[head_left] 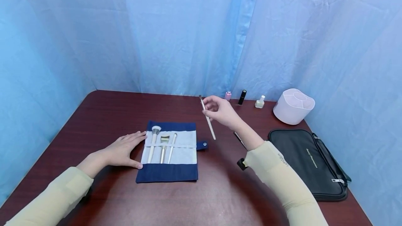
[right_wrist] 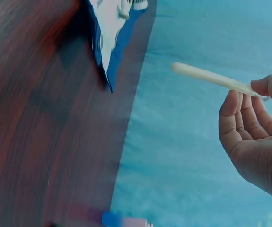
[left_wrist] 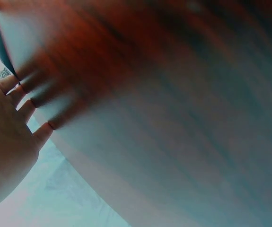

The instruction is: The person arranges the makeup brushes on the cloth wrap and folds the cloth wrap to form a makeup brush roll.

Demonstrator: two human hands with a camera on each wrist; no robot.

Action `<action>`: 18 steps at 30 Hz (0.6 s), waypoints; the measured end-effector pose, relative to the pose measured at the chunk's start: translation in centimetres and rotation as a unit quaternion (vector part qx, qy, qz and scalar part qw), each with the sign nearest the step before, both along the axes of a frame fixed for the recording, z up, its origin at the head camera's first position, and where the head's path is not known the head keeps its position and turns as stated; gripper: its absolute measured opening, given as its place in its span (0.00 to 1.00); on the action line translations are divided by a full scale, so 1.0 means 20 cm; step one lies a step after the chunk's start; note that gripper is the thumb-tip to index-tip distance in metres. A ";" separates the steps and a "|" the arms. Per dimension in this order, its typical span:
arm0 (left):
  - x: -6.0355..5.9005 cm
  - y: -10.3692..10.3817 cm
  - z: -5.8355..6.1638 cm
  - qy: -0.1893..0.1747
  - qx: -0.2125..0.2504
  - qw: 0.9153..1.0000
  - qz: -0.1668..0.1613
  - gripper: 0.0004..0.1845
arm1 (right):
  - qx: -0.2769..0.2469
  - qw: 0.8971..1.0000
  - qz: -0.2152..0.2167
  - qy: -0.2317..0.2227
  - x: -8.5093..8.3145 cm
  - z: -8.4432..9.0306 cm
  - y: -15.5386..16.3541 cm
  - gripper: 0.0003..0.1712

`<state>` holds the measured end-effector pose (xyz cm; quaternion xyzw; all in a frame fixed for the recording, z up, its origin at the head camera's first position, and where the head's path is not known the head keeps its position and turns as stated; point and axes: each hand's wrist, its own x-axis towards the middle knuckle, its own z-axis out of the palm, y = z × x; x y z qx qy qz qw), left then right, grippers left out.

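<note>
Left hand (head_left: 124, 150), left of lower centre in the head frame: fingers straight and spread, at the left edge of a navy and pale-grey fabric brush roll (head_left: 183, 173), unrolled, three brushes (head_left: 163, 152) under its strap. Right hand (head_left: 222, 113), right of centre: thumb and fingers pinch a slim white-handled makeup brush (head_left: 208, 124), held above the dark red-brown wooden table (head_left: 216, 191). Farther right: small pink bottle (head_left: 228, 96), black tube (head_left: 242, 97), pale white-capped bottle (head_left: 259, 102), white rounded organizer (head_left: 293, 107), black zippered case (head_left: 301, 163), left edge overlapped by the cream sleeve (head_left: 282, 180). Right-wrist view: handle's blunt, rounded end up close. Pinched brush tilted, dark tip uppermost in head view.
</note>
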<state>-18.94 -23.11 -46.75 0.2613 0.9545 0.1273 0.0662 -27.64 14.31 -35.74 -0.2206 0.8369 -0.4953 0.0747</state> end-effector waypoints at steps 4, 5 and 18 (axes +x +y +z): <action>0.00 0.00 0.00 0.000 0.003 1.000 0.000 0.61 | -0.034 0.999 0.000 -0.018 -0.02 -0.03 -0.08 0.20; 0.00 0.01 0.00 -0.001 0.003 1.000 0.001 0.61 | -0.042 0.999 0.000 -0.020 -0.02 -0.05 -0.10 0.20; 0.02 0.01 0.02 -0.006 -0.006 1.000 0.006 0.61 | -0.126 0.991 -0.044 -0.023 -0.09 -0.22 -0.28 0.21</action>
